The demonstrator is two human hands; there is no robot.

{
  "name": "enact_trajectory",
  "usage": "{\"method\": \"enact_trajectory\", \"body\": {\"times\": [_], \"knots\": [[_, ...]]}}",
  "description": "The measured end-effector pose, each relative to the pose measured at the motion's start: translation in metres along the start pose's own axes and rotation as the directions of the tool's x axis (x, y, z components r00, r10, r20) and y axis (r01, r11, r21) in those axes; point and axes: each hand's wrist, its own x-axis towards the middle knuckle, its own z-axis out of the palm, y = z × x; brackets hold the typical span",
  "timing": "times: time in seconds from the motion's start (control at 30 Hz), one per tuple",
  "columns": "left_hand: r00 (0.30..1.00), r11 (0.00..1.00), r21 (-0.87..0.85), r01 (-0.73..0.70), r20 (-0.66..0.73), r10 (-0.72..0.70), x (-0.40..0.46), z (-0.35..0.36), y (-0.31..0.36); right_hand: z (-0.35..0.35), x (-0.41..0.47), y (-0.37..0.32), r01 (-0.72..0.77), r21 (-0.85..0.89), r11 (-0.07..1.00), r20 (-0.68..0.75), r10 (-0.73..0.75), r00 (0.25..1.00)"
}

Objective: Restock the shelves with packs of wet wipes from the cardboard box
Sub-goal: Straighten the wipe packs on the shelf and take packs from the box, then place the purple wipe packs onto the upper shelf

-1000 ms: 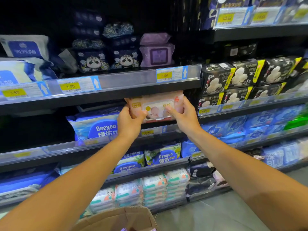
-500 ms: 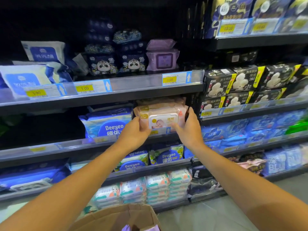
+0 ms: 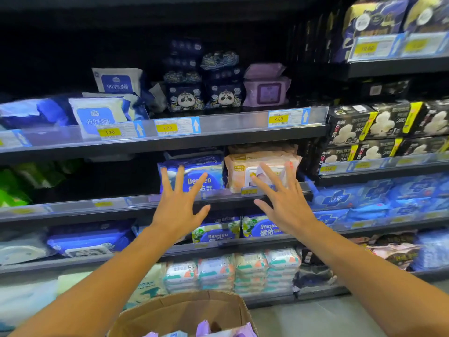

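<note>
1. At the far left, soft white-and-blue packs (image 3: 97,117) lay slumped on the upper shelf (image 3: 230,136), a dark metal ledge fronted by a clear plastic strip with yellow price tags.
2. The left hand (image 3: 178,210) was held up in front of the middle shelf (image 3: 136,203), fingers straight and spread, its grip loose and holding nothing.
3. Behind its fingertips stood a glossy blue pack (image 3: 194,175), puffy and rectangular.
4. Just beside that, to the right, the peach pack of wet wipes (image 3: 262,169) sat on the middle shelf, crinkled film with a rigid white flip lid, another like it lying on top.
5. The right hand (image 3: 286,205) was also spread flat, grip empty; whether its fingertips touched the peach pack could not be told.
6. Black boxy packs (image 3: 379,127) filled the shelves at the right.
7. At the bottom edge, the cardboard box (image 3: 184,310) stood open, its brown flaps matte, with lilac packs (image 3: 206,330) showing inside.
</note>
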Motion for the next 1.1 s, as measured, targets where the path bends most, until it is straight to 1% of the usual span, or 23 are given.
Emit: {"method": "enact_trajectory", "body": {"times": [0.07, 0.17, 0.33, 0.4, 0.47, 0.53, 0.57, 0.63, 0.7, 0.73, 0.77, 0.83, 0.9, 0.93, 1.03, 1.1], "knots": [[1.0, 0.999, -0.032, -0.007, 0.011, 0.007, 0.002, 0.004, 0.003, -0.001, 0.0, 0.009, 0.049, -0.045, 0.998, 0.01, -0.049, 0.999], [0.999, 0.998, -0.048, -0.036, 0.026, 0.037, 0.002, 0.007, 0.005, -0.001, -0.002, 0.019, 0.089, -0.046, 0.995, -0.02, -0.09, 0.996], [0.996, 0.997, -0.037, -0.072, 0.045, 0.074, 0.0, 0.005, -0.002, -0.002, -0.005, 0.015, 0.094, -0.049, 0.994, -0.04, -0.096, 0.995], [0.997, 0.997, 0.003, -0.077, 0.013, 0.077, -0.009, 0.005, -0.004, -0.004, -0.01, 0.008, 0.068, -0.039, 0.997, -0.067, -0.071, 0.995], [0.994, 0.991, 0.087, -0.106, -0.023, 0.108, -0.023, 0.008, -0.005, 0.0, -0.017, 0.003, 0.071, -0.01, 0.997, -0.066, -0.072, 0.995], [0.988, 0.972, 0.179, -0.153, 0.015, 0.153, -0.032, 0.015, -0.01, 0.003, -0.021, -0.001, 0.075, 0.009, 0.997, -0.02, -0.075, 0.997], [0.983, 0.968, 0.169, -0.184, 0.048, 0.178, -0.034, 0.015, -0.013, 0.004, -0.021, 0.0, 0.075, 0.022, 0.997, -0.006, -0.075, 0.997], [0.974, 0.973, 0.081, -0.216, 0.087, 0.209, -0.032, 0.011, -0.019, 0.0, -0.019, 0.0, 0.067, 0.072, 0.995, 0.015, -0.068, 0.998], [0.967, 0.981, -0.013, -0.191, 0.169, 0.191, -0.035, -0.001, -0.024, -0.008, -0.022, -0.004, 0.068, 0.125, 0.99, 0.028, -0.072, 0.997], [0.967, 0.984, -0.041, -0.172, 0.181, 0.176, -0.038, -0.006, -0.026, -0.012, -0.028, -0.007, 0.074, 0.153, 0.985, 0.029, -0.079, 0.996], [0.972, 0.985, -0.06, -0.163, 0.163, 0.171, -0.043, -0.011, -0.026, -0.016, -0.036, -0.012, 0.078, 0.182, 0.98, 0.031, -0.085, 0.996], [0.974, 0.974, -0.106, -0.201, 0.086, 0.21, -0.063, -0.017, -0.027, -0.02, -0.058, -0.025, 0.079, 0.251, 0.965, 0.062, -0.097, 0.993], [0.972, 0.957, -0.181, -0.227, 0.024, 0.236, -0.092, -0.02, -0.028, -0.019, -0.082, -0.041, 0.058, 0.345, 0.937, 0.112, -0.103, 0.988], [0.972, 0.948, -0.228, -0.224, 0.014, 0.234, -0.107, -0.017, -0.031, -0.015, -0.093, -0.048, 0.063, 0.387, 0.92, 0.126, -0.12, 0.985], [0.972, 0.93, -0.324, -0.172, 0.096, 0.213, -0.154, -0.005, -0.043, 0.001, -0.124, -0.071, 0.077, 0.474, 0.877, 0.174, -0.18, 0.968], [0.97, 0.932, -0.353, -0.088, 0.184, 0.161, -0.187, 0.01, -0.056, 0.015, -0.142, -0.087, 0.062, 0.519, 0.852, 0.228, -0.208, 0.951]]}}
